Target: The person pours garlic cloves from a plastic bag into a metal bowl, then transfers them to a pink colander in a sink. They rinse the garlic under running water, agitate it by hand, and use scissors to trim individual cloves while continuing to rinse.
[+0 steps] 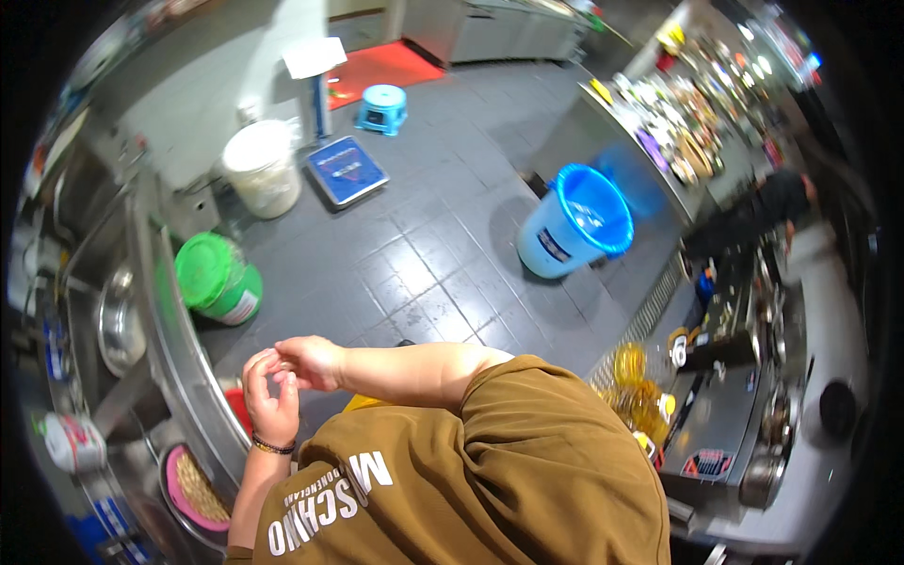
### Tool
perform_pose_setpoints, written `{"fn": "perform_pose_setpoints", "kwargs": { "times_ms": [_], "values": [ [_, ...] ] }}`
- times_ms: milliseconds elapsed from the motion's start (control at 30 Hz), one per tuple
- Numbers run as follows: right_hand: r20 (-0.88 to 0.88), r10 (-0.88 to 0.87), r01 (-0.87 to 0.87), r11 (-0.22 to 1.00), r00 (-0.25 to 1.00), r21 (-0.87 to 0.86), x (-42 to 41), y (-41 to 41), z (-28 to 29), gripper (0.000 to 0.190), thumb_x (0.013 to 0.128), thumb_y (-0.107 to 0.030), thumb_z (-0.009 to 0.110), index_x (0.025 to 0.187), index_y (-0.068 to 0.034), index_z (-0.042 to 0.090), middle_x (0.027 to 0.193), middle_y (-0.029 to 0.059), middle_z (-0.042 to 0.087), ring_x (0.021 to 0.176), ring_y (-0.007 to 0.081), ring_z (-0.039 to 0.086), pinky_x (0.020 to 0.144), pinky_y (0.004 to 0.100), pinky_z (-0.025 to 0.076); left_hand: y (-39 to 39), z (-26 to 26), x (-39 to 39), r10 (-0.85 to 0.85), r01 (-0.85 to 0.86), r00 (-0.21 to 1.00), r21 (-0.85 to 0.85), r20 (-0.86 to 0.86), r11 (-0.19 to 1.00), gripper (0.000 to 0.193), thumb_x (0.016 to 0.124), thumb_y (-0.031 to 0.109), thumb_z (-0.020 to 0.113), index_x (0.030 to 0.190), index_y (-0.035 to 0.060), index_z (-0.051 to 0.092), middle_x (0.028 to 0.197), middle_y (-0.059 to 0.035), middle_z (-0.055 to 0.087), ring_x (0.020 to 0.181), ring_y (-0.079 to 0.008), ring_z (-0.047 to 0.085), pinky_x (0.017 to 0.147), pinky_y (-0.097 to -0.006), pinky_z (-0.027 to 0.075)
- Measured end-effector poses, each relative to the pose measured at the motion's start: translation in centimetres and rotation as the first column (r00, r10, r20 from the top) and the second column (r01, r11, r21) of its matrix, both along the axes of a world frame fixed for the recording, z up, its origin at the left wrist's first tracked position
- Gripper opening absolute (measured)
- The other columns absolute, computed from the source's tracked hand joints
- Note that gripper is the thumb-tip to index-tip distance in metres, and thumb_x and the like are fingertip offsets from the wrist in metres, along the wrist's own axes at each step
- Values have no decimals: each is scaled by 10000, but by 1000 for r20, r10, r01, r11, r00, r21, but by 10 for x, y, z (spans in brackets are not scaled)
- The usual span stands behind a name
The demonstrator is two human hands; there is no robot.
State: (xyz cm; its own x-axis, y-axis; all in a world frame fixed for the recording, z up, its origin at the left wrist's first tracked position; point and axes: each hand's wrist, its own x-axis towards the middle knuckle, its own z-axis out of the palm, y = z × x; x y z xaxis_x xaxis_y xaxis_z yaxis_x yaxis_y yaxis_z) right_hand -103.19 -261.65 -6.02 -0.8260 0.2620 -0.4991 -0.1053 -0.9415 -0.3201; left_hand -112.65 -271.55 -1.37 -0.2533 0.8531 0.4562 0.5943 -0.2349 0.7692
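Note:
My left hand (270, 406), with a dark beaded bracelet at the wrist, is raised in front of my body at the left. My right hand (311, 361) reaches across from the right and meets it. Their fingers touch or overlap, fingertips partly hidden, so whether something small lies between them cannot be made out. Both hands are near the front rim of a stainless steel sink counter (176, 346). Below and beyond them on the floor stands a green lidded bucket (219, 279). A red object (239, 408) shows partly behind my left wrist.
In the sink area are a metal bowl (121, 332) and a pink basin (176, 487) holding pale pieces. On the tiled floor stand a white bucket (261, 176), a platform scale (347, 169), a blue stool (383, 109) and a blue bin (558, 233). Oil bottles (639, 402) and a person (748, 212) are right.

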Motion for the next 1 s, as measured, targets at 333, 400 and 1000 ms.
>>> {"fn": "perform_pose_setpoints", "kwargs": {
  "times_ms": [333,400,1000],
  "values": [
    [633,-717,513,676,292,529,416,185,-52,174,881,-173,444,836,-39,545,732,100,572,589,207,583,512,333,508,80,-64,66,140,102,863,-439,485,893,127,867,14,523,994,19,532,970,-33,573,869,-92,526,779,-227,433],
    [283,-955,841,222,86,493,505,232,-32,343,906,-360,466,855,-22,490,776,152,570,670,285,594,572,373,532,89,-68,88,171,107,845,-474,507,874,137,867,15,522,1004,20,528,973,-33,571,863,-86,521,766,-218,426],
    [721,31,-448,802,692,395,196,200,-97,359,849,-311,553,1122,-85,497,974,92,570,795,213,587,690,366,499,-45,-63,2,339,-218,881,-351,332,911,239,813,-28,584,1046,-18,531,990,-57,520,906,-128,520,802,-250,432]
  ]
}}
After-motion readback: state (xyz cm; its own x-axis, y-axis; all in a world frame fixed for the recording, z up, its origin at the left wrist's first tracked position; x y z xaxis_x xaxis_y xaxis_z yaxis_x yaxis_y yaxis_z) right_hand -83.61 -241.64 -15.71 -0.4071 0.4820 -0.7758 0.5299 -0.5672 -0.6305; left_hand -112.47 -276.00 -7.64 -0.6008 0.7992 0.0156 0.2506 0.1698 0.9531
